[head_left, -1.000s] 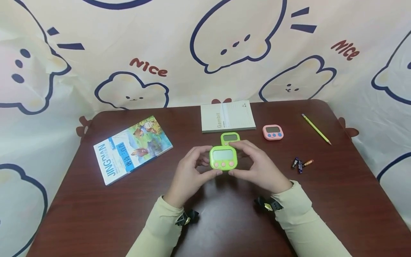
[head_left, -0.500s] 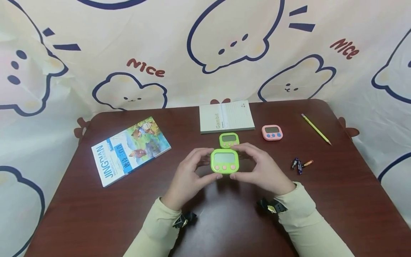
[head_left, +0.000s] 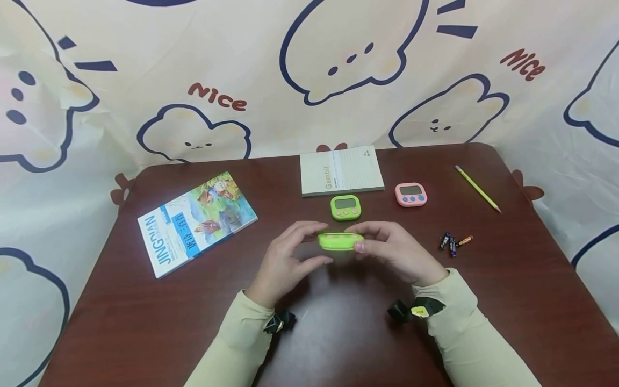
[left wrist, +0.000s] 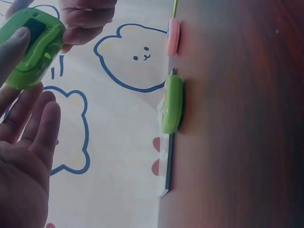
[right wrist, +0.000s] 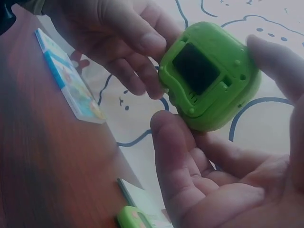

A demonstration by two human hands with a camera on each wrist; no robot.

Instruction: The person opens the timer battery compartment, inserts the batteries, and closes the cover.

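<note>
A green digital timer [head_left: 337, 242] is held up off the table, tilted so its narrow edge faces the head view. My right hand [head_left: 401, 251] pinches its right end between thumb and fingers. At its left end my left hand [head_left: 285, 260] has the index fingertip against the timer, while the thumb stands a little apart below. The right wrist view shows the back of the timer [right wrist: 204, 76], with a dark rectangle and slots. A second green timer [head_left: 345, 208] lies on the table just beyond, and a pink timer [head_left: 411, 194] to its right.
Several small batteries [head_left: 452, 244] lie right of my right hand. A pencil [head_left: 477, 188] is at the far right, a notebook [head_left: 340, 172] at the table's back edge, and a colourful book [head_left: 198, 223] at the left. A printed cloth [head_left: 266, 54] hangs behind the brown table [head_left: 145, 322].
The held timer has tipped from showing its screen to showing its edge. My left thumb has come away from it, and my right thumb has shifted up onto its near side.
</note>
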